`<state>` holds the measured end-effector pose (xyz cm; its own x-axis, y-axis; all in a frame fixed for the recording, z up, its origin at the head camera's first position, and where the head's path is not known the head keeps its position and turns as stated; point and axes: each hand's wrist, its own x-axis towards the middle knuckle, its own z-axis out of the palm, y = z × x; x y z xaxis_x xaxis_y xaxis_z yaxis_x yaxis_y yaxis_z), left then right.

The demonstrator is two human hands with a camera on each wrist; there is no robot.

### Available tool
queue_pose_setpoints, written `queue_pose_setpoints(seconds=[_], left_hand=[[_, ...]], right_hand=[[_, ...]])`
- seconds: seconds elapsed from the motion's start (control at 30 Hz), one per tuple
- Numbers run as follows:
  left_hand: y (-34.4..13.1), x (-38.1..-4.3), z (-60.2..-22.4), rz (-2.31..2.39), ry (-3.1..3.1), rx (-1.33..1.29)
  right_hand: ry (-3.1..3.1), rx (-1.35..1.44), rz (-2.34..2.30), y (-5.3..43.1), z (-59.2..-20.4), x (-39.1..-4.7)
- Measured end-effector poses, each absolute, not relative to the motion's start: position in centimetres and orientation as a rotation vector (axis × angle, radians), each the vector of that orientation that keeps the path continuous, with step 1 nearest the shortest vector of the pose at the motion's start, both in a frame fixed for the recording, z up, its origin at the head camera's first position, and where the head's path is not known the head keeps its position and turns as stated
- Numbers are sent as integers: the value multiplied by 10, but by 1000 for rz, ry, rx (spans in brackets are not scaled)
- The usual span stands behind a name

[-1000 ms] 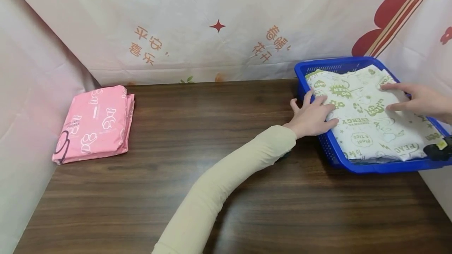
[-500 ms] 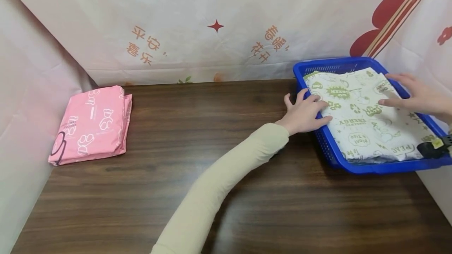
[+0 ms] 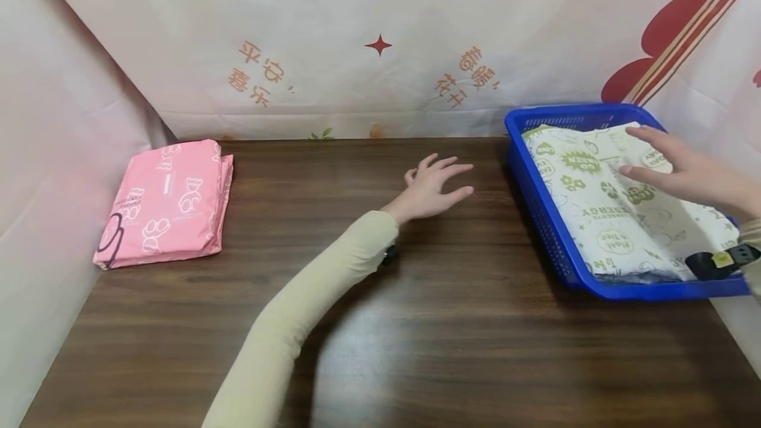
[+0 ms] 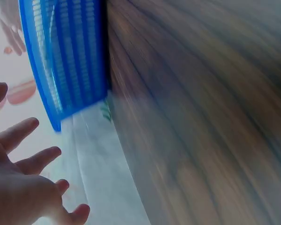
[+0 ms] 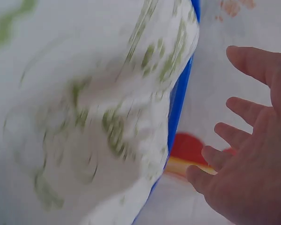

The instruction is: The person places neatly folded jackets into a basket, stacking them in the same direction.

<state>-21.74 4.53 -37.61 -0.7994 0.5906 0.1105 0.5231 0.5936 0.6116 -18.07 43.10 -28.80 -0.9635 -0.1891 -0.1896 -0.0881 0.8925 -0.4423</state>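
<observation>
My left hand (image 3: 434, 187) hovers over the middle of the table, fingers spread and nothing in them. In the left wrist view its fingers (image 4: 40, 159) are apart from the blue basket (image 4: 70, 56). At the right of the head view that plastic basket (image 3: 543, 216) holds a folded white cloth with green print (image 3: 606, 210). Above the cloth's right part is my right hand (image 3: 684, 167), thumb and fingers stretched and holding nothing. The right wrist view shows the same loosely spread hand (image 5: 253, 126) beside the basket rim and the cloth (image 5: 93, 108).
A folded pink cloth (image 3: 169, 203) with white print lies at the table's left back. Printed white curtains (image 3: 357, 84) enclose the brown wooden table (image 3: 416, 322) at the back and both sides. Some greyish material (image 3: 645, 277) shows under the white cloth's front edge.
My left hand has left the basket's left rim and moved left over the table. My right hand has shifted slightly, still above the cloth. Basket and pink cloth stay in place.
</observation>
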Motion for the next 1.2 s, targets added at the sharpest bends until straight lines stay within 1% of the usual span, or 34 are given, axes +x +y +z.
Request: queue_pose_setpoints(seconds=[0.4,0.63,0.83,1.0,1.2], left_hand=[[-25,-226,-386,1121,2697,850],[-61,-224,-390,1117,2719,795],[-92,-220,-397,1132,2729,771],[-113,-217,-402,1157,2742,755],[-135,-210,-404,1166,2739,716]], right_hand=[[2790,-515,-858,363,-288,-182],[2787,-607,-913,322,-291,-188],[2791,-639,-910,290,-286,-189],[2802,-741,-887,265,-284,-189],[2782,-825,-913,238,-294,-188]])
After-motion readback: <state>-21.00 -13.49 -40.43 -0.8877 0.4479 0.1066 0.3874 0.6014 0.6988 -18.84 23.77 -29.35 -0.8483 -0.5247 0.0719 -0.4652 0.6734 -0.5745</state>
